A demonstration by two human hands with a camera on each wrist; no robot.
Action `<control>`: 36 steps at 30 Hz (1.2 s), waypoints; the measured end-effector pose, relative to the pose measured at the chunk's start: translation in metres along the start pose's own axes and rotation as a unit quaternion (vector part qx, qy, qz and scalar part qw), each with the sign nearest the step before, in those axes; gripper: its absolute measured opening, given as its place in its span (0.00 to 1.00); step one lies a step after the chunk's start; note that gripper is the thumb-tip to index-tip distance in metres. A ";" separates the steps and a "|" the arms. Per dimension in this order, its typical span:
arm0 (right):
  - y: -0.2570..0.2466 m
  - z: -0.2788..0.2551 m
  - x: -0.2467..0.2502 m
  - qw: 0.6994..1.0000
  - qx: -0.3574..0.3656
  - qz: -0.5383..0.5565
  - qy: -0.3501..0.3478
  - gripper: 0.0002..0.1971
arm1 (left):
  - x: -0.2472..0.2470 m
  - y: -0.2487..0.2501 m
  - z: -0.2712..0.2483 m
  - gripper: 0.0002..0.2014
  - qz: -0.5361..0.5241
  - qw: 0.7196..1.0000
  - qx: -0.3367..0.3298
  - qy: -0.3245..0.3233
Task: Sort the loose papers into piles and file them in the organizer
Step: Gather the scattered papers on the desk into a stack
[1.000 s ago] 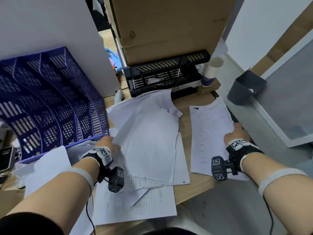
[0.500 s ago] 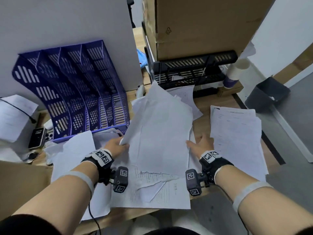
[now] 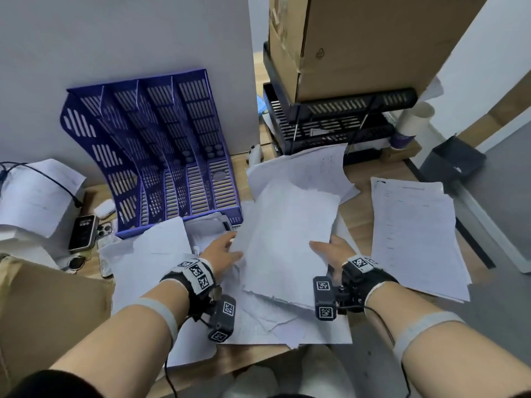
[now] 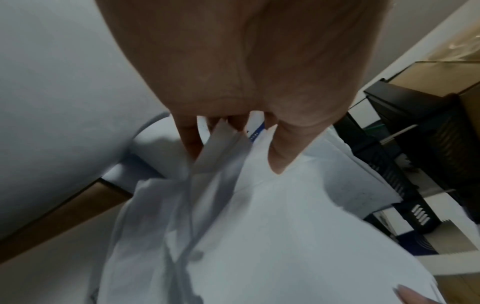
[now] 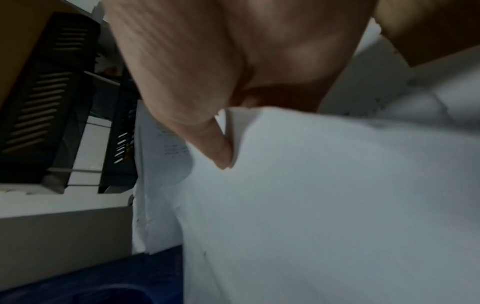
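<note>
On the desk just right of the blue file organizer (image 3: 161, 156), left hand (image 3: 222, 252) and right hand (image 3: 330, 251) pinch opposite edges of a thin paper sheaf (image 3: 287, 239), likely light, floppy and slippery, best gripped at both sides.

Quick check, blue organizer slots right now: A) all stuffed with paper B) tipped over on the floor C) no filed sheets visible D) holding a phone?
C: the blue organizer stands on the desk with its slotted bases showing bare, while both hands, left hand and right hand, hold the sheaf of papers in front of it.
</note>
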State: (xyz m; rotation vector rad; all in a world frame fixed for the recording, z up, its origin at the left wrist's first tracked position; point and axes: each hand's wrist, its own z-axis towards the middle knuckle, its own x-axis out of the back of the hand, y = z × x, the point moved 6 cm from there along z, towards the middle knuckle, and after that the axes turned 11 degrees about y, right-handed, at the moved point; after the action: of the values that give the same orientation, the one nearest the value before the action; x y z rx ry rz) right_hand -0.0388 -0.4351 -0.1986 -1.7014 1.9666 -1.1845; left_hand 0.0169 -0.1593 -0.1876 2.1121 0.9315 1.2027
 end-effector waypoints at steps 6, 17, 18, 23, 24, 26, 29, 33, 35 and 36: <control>-0.062 -0.055 -0.022 0.987 0.154 -0.021 0.043 0.15 | 0.018 0.055 -0.009 0.35 0.127 0.984 -0.114 0.053; -0.120 -0.140 -0.078 0.924 0.364 -0.100 -0.060 0.16 | 0.062 0.112 -0.021 0.08 -0.228 0.967 -0.099 0.055; -0.119 -0.135 -0.068 0.926 0.365 -0.098 -0.014 0.16 | 0.066 0.109 -0.022 0.07 -0.223 0.969 -0.101 0.044; -0.098 -0.104 -0.006 0.959 0.230 -0.009 0.165 0.43 | 0.078 0.106 -0.039 0.10 -0.293 0.949 -0.112 -0.040; -0.094 -0.104 -0.005 0.969 0.208 0.028 0.130 0.45 | 0.079 0.107 -0.042 0.13 -0.311 0.941 -0.112 -0.065; -0.088 -0.101 -0.006 0.975 0.189 0.089 0.079 0.36 | 0.075 0.109 -0.047 0.20 -0.333 0.931 -0.101 -0.109; -0.082 -0.105 -0.010 0.978 0.158 0.130 0.037 0.28 | 0.067 0.113 -0.050 0.20 -0.355 0.924 -0.077 -0.118; -0.083 -0.102 0.013 0.974 0.176 0.114 0.080 0.48 | 0.053 0.120 -0.049 0.17 -0.354 0.926 -0.071 -0.110; -0.086 -0.099 0.028 0.972 0.187 0.115 0.079 0.50 | 0.049 0.129 -0.045 0.16 -0.311 0.940 -0.096 -0.099; -0.090 -0.099 0.035 0.971 0.195 0.114 0.084 0.47 | 0.049 0.136 -0.042 0.16 -0.277 0.949 -0.124 -0.088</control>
State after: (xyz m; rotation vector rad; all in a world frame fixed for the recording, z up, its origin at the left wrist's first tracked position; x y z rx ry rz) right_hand -0.0530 -0.4257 -0.0617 -1.1820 1.8053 -1.5431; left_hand 0.0386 -0.2012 -0.0449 1.5768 1.1225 0.7791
